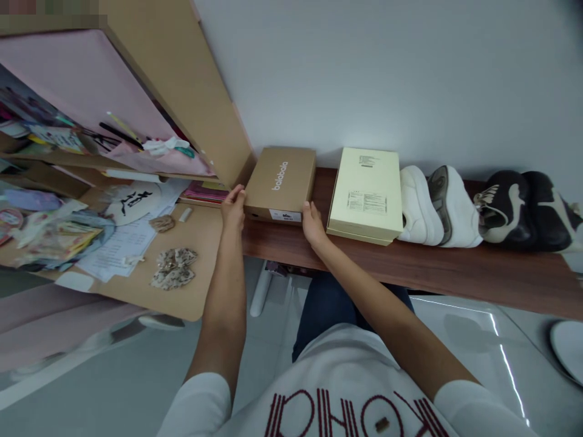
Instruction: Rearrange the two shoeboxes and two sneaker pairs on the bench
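On the wooden shelf (337,258): brown balabala box (283,182), left of a cream box (367,200)
Left hand (233,208) curled at its near left corner; right hand (314,223) bent about the near right corner; box clasped between them; white shoes (419,209), then black shoes (549,212), farther right.

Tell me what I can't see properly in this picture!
In the head view:
Inside the brown box: hidden, because it is shut.
Inside the cream box: hidden, because it is shut too.
Small print on the cream box: too small to read.
Writing on the paper sheets: too small.
Round white thing: blurry and cut off by the right edge.
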Demonstrator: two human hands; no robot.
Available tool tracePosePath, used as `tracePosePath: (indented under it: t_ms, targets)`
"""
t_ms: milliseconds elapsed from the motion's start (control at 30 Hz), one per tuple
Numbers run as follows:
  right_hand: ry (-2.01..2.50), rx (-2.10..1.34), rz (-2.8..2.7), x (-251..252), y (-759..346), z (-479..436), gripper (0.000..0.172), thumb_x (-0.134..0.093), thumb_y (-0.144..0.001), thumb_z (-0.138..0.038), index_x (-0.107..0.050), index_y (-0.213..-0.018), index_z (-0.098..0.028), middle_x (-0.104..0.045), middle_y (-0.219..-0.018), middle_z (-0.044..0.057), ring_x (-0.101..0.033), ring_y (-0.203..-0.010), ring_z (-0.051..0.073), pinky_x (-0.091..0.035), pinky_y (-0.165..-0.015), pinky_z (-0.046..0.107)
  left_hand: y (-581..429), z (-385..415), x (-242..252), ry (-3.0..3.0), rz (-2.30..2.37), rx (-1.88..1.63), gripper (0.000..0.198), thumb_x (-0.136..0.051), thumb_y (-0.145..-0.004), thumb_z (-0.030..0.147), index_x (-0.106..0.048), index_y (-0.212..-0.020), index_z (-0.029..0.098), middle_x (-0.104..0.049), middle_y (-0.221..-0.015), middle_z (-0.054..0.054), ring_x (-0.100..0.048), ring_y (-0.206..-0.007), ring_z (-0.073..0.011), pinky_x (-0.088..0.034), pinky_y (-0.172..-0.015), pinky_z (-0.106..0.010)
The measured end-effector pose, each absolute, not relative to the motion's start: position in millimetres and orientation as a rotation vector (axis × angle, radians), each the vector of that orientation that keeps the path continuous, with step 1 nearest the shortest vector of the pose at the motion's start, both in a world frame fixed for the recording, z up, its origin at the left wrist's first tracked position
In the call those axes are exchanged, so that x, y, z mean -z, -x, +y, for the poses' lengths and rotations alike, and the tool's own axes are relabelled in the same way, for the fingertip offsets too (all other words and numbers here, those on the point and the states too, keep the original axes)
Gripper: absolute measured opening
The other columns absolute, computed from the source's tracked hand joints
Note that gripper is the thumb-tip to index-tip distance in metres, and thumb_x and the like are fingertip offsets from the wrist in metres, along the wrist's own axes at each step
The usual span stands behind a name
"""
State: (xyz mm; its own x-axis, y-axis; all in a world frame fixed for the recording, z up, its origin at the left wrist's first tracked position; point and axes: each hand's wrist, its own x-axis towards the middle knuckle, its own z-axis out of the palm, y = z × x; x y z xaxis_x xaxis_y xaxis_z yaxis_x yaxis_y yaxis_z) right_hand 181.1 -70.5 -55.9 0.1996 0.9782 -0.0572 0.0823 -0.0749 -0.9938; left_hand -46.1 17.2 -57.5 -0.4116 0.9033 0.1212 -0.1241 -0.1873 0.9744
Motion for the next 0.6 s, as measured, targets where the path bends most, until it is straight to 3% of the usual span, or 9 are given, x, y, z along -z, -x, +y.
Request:
tracePosePath:
  t_ms: [100,333,467,600]
  targets:
    - [1.472,-0.994,-1.156,31.3,-188.3,-89.5,0.104,-0.021,-0.086,-0.087,-0.042,-0.153,-0.010,-0.038,-0.161,0.019,-0.028,-0.154,0.030,-0.017,-0.127,0.050,40.0,15.9,31.9,-1.083,1.306,-1.828,0.042,-0.081,-0.077,0.043,-0.074,-0.111,0.018,-0.071,-0.129,-0.013,-0.060,-0.131,-0.0262,-0.041,-0.117,-0.041]
    - [1.352,-0.695,-1.278,-30.7,-254.4,-119.4,0.079,-0.024,-0.094,-0.078,-0.039,-0.154,-0.029,-0.038,-0.163,0.007,-0.024,-0.155,0.028,-0.013,-0.127,0.054,-51.0,-5.1,-30.0,-1.263,1.005,-1.724,0.044,-0.079,-0.081,0.043,-0.072,-0.119,0.023,-0.069,-0.133,-0.007,-0.051,-0.141,-0.0295,-0.038,-0.120,-0.046]
    - [1.448,-0.560,-1.261,-34.4,-306.1,-120.8,0.073,-0.028,-0.095,-0.076,-0.048,-0.148,-0.030,-0.043,-0.158,0.009,-0.027,-0.153,0.030,-0.016,-0.125,0.059,-116.2,-27.7,-26.4,-1.217,0.883,-1.551,0.041,-0.080,-0.081,0.041,-0.072,-0.117,0.024,-0.069,-0.133,-0.008,-0.045,-0.145,-0.0325,-0.039,-0.119,-0.051]
    - [1.526,-0.427,-1.265,-23.2,-343.7,-125.1,0.069,-0.032,-0.095,-0.075,-0.054,-0.141,-0.028,-0.050,-0.151,0.012,-0.034,-0.149,0.031,-0.021,-0.123,0.060,-157.1,-45.3,-7.5,-1.199,0.816,-1.382,0.043,-0.079,-0.081,0.044,-0.072,-0.118,0.023,-0.067,-0.135,-0.011,-0.048,-0.143,-0.0322,-0.035,-0.121,-0.050]
